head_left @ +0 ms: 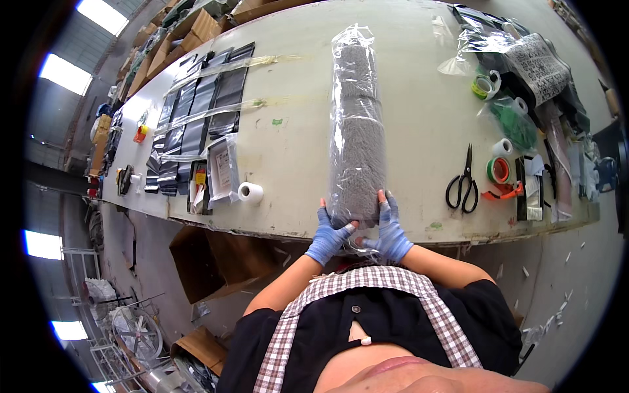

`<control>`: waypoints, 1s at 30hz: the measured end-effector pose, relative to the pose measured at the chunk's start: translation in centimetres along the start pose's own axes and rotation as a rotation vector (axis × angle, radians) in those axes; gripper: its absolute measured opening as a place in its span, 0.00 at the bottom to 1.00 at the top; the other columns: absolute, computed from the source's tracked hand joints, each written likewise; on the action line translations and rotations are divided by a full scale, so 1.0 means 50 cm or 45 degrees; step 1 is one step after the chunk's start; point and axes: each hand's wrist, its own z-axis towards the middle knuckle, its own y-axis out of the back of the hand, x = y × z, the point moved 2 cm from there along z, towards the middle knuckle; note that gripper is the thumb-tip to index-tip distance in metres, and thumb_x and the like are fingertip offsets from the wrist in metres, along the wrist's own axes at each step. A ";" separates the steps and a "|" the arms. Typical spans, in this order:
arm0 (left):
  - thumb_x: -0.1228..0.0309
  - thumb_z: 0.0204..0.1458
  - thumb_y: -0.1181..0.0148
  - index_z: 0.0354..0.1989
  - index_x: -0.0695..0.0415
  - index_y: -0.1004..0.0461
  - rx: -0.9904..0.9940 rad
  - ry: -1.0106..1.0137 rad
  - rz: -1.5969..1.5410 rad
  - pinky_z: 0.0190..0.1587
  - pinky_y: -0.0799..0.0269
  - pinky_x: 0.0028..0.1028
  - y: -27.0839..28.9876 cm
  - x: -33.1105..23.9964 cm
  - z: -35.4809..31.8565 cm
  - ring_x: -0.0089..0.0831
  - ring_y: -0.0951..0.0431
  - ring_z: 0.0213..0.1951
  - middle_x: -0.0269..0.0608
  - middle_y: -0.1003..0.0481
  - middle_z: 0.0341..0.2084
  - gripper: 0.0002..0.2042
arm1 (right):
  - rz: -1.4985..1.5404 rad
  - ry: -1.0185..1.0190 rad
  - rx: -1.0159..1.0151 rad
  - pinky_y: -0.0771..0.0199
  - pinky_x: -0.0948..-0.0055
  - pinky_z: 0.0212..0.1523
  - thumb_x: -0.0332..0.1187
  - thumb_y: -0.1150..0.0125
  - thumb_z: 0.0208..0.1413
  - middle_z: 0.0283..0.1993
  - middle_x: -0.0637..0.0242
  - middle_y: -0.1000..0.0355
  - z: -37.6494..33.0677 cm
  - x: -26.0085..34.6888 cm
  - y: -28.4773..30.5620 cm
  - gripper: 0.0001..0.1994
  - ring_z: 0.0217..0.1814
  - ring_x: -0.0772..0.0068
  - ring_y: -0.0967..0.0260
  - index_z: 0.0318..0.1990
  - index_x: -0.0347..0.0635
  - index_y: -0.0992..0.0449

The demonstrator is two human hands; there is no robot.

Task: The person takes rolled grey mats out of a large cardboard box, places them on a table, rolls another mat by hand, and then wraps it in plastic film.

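A long grey fluffy roll, like a rolled rug, lies lengthwise on the table inside a clear plastic bag. Its near end reaches the table's front edge. My left hand, in a blue glove with bare fingertips, holds the left side of that end, its thumb pointing inward across the plastic. On the right side my right hand, gloved alike, grips the same end with its fingers along the side. Loose clear plastic gathers between the two hands. What the thumbs pinch there is partly hidden.
Black scissors, tape rolls and an orange tape cutter lie right on the table. Dark plastic bags under clear strips, a tray and a white roll lie left. A cardboard box stands below.
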 end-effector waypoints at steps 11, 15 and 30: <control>0.68 0.61 0.39 0.40 0.59 0.27 0.560 0.423 0.250 0.31 0.28 0.23 0.132 0.016 -0.076 0.22 0.23 0.27 0.33 0.23 0.28 0.08 | 1.077 -1.163 -0.373 0.28 0.73 0.32 0.36 0.29 0.56 0.34 0.66 0.23 -0.075 -0.010 -0.132 0.14 0.32 0.77 0.30 0.42 0.37 0.24; 0.73 0.61 0.41 0.52 0.61 0.28 0.603 -0.013 0.330 0.43 0.24 0.25 0.134 0.041 -0.064 0.28 0.19 0.39 0.39 0.21 0.38 0.12 | 0.873 -0.926 -0.938 0.25 0.73 0.35 0.29 0.29 0.55 0.39 0.66 0.23 -0.064 -0.013 -0.186 0.13 0.35 0.78 0.27 0.44 0.38 0.27; 0.66 0.45 0.35 0.71 0.64 0.46 0.633 -0.905 1.673 0.49 0.26 0.46 0.033 0.023 -0.058 0.53 0.27 0.52 0.58 0.30 0.53 0.42 | -0.830 0.268 -0.805 0.32 0.53 0.51 0.37 0.25 0.45 0.52 0.56 0.31 -0.103 0.065 -0.071 0.13 0.51 0.49 0.34 0.36 0.48 0.23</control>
